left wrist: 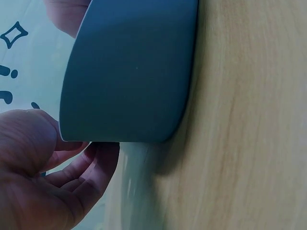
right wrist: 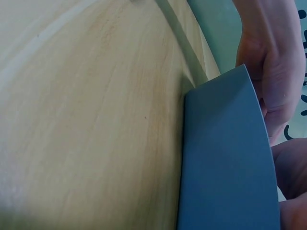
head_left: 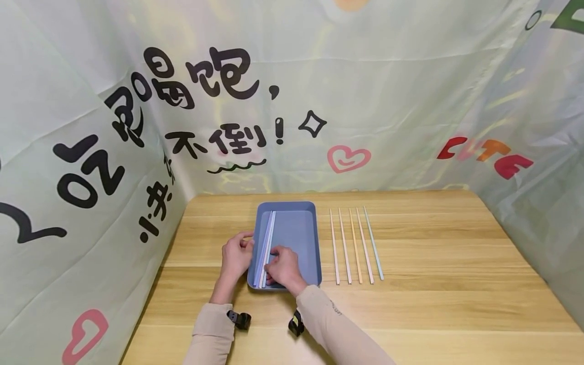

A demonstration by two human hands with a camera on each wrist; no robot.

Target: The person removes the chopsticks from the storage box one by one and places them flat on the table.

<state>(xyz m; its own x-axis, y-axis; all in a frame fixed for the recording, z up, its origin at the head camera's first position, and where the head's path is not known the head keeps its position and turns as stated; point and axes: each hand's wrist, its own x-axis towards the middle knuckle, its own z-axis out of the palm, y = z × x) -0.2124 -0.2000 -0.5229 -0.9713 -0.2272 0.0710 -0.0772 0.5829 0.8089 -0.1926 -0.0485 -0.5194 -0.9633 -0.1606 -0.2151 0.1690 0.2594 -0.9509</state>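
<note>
A blue-grey rectangular tray (head_left: 296, 228) stands on the table, with several pale chopsticks (head_left: 271, 228) lying lengthwise along its left side. My left hand (head_left: 237, 256) is at the tray's left wall; in the left wrist view, its thumb goes over the rim and its fingers lie against the outside, gripping the wall. My right hand (head_left: 284, 266) reaches inside over the near end of the tray, its curled fingers pinching at the light-blue chopstick on the right of the bunch. The tray's near wall hides those fingertips in the right wrist view.
To the right of the tray, several chopsticks lie side by side on the wooden table (head_left: 433, 299): pink ones (head_left: 334, 246), an orange one (head_left: 355, 246) and a light-blue one (head_left: 374, 243). Printed cloth walls (head_left: 388, 101) enclose the table at the back and sides.
</note>
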